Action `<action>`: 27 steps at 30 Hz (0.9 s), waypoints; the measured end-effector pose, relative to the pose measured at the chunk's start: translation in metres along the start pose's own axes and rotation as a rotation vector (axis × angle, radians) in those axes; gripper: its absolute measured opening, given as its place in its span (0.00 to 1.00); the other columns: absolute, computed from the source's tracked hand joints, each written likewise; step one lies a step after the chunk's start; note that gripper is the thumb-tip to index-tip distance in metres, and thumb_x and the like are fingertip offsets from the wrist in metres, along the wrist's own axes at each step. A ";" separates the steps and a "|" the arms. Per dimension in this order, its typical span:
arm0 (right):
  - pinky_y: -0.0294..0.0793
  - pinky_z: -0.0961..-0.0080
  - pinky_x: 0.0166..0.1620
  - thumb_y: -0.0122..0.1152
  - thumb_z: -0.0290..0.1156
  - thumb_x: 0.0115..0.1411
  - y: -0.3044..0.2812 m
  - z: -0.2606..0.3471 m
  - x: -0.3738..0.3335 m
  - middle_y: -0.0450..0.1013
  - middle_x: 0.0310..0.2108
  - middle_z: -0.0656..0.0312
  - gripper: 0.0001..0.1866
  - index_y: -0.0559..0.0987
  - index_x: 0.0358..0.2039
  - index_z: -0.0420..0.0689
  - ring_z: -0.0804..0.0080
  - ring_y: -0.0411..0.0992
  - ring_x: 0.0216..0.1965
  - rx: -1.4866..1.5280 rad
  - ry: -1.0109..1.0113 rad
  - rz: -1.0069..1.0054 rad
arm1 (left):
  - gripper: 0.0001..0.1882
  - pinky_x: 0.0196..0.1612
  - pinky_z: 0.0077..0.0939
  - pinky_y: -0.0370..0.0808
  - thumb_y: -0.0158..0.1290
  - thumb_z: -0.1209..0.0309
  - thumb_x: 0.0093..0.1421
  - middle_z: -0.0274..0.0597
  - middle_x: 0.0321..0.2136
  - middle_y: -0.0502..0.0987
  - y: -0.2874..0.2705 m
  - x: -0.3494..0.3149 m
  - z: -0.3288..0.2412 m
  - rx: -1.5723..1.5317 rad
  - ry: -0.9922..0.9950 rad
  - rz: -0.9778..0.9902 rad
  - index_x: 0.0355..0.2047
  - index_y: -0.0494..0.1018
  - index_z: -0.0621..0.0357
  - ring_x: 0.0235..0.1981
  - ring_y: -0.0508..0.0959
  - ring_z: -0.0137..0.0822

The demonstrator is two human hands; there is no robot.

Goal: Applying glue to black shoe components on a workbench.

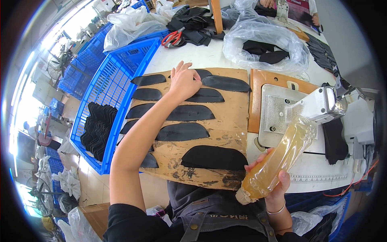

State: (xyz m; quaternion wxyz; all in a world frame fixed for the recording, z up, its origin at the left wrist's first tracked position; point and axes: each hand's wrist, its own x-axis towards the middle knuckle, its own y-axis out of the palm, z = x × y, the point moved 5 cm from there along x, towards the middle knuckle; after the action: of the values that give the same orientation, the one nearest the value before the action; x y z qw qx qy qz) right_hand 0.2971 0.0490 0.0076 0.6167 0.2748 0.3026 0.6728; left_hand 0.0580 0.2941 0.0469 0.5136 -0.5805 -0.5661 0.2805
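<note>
My left hand (184, 83) reaches over a brown cardboard sheet (227, 133), thumb and forefinger pinched at the left tip of a black leaf-shaped fabric piece (226, 83); its other fingers are raised. More such pieces lie in rows on the cardboard, including one below the hand (205, 96); my forearm covers part of some. A larger matte black piece (213, 157) rests near the cardboard's front edge. My right hand (276, 187) is wrapped round a clear plastic bottle (278, 157) of yellowish liquid, tilted with its narrow, whitish neck pointing down and left.
Left of the cardboard, a blue crate (105, 86) holds stacked wavy black pieces (98, 131). A sewing machine (318, 105) stands to the right. Farther back are red-handled scissors (173, 38), a clear plastic bag (264, 44) with black pieces, and another person's hand (267, 3).
</note>
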 end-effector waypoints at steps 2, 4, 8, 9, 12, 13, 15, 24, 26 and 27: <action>0.73 0.55 0.48 0.56 0.50 0.51 0.000 0.000 0.000 0.67 0.39 0.54 0.34 0.60 0.52 0.43 0.58 0.72 0.40 0.004 0.001 0.004 | 0.06 0.62 0.54 0.46 0.53 0.69 0.45 0.54 0.55 0.65 -0.003 -0.003 -0.004 0.047 0.012 -0.042 0.23 0.79 0.54 0.62 0.53 0.54; 0.73 0.55 0.48 0.56 0.50 0.51 0.000 0.000 0.000 0.67 0.39 0.54 0.34 0.60 0.52 0.43 0.58 0.72 0.40 0.009 -0.003 0.019 | 0.05 0.62 0.54 0.46 0.53 0.70 0.45 0.53 0.54 0.65 -0.004 -0.005 -0.003 0.059 -0.001 -0.053 0.22 0.77 0.54 0.62 0.54 0.53; 0.73 0.55 0.48 0.56 0.50 0.51 0.001 0.000 -0.001 0.67 0.39 0.54 0.34 0.60 0.52 0.43 0.58 0.72 0.40 0.006 0.010 0.011 | 0.08 0.61 0.52 0.49 0.55 0.69 0.45 0.53 0.52 0.67 -0.007 -0.007 -0.004 0.090 -0.004 -0.048 0.27 0.76 0.56 0.61 0.55 0.52; 0.73 0.57 0.47 0.56 0.48 0.49 0.000 -0.001 -0.001 0.68 0.38 0.53 0.34 0.61 0.52 0.43 0.56 0.72 0.40 0.029 0.015 -0.023 | 0.12 0.61 0.50 0.49 0.56 0.68 0.45 0.52 0.50 0.68 -0.007 -0.006 -0.004 0.076 -0.027 -0.016 0.31 0.74 0.57 0.61 0.56 0.52; 0.74 0.58 0.46 0.57 0.47 0.47 -0.002 -0.001 -0.001 0.69 0.38 0.51 0.35 0.61 0.53 0.42 0.54 0.73 0.40 0.043 0.021 -0.056 | 0.19 0.61 0.47 0.51 0.57 0.67 0.45 0.51 0.48 0.69 -0.009 -0.006 -0.006 0.048 -0.057 0.016 0.38 0.71 0.58 0.60 0.56 0.52; 0.74 0.58 0.46 0.57 0.47 0.47 -0.002 -0.001 -0.001 0.69 0.38 0.51 0.35 0.61 0.53 0.42 0.53 0.73 0.40 0.034 0.023 -0.054 | 0.23 0.61 0.46 0.51 0.58 0.66 0.45 0.50 0.48 0.69 -0.010 -0.006 -0.006 0.035 -0.064 0.016 0.42 0.69 0.58 0.60 0.57 0.51; 0.73 0.58 0.46 0.57 0.47 0.47 -0.001 0.000 -0.001 0.68 0.38 0.51 0.35 0.61 0.53 0.42 0.54 0.73 0.40 0.032 0.025 -0.047 | 0.23 0.61 0.46 0.51 0.58 0.66 0.45 0.50 0.48 0.69 -0.010 -0.008 -0.005 0.046 -0.047 -0.026 0.43 0.68 0.58 0.60 0.57 0.51; 0.72 0.55 0.47 0.57 0.46 0.48 -0.004 -0.001 -0.001 0.68 0.39 0.52 0.34 0.61 0.53 0.42 0.54 0.72 0.41 0.078 0.014 -0.016 | 0.05 0.49 0.33 0.66 0.53 0.75 0.52 0.48 0.41 0.73 -0.081 -0.082 -0.050 -0.289 0.242 -0.080 0.30 0.70 0.59 0.46 0.71 0.48; 0.72 0.54 0.47 0.57 0.46 0.48 -0.004 -0.001 -0.002 0.68 0.40 0.52 0.34 0.61 0.52 0.42 0.54 0.72 0.41 0.083 0.011 -0.026 | 0.04 0.45 0.33 0.68 0.53 0.77 0.51 0.44 0.33 0.76 -0.091 -0.120 -0.061 -0.241 0.358 -0.113 0.25 0.69 0.59 0.39 0.75 0.44; 0.72 0.53 0.48 0.57 0.46 0.48 -0.004 -0.002 -0.001 0.68 0.39 0.52 0.34 0.61 0.52 0.42 0.55 0.72 0.41 0.080 0.022 -0.021 | 0.04 0.43 0.33 0.68 0.53 0.77 0.50 0.43 0.32 0.76 -0.091 -0.140 -0.063 -0.255 0.354 -0.120 0.24 0.69 0.60 0.36 0.75 0.43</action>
State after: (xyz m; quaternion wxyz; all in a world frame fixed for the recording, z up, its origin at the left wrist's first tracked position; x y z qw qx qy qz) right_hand 0.2983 0.0482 0.0035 0.6090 0.2887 0.3390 0.6564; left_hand 0.0531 0.1285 0.1143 0.5430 -0.6463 -0.5317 0.0693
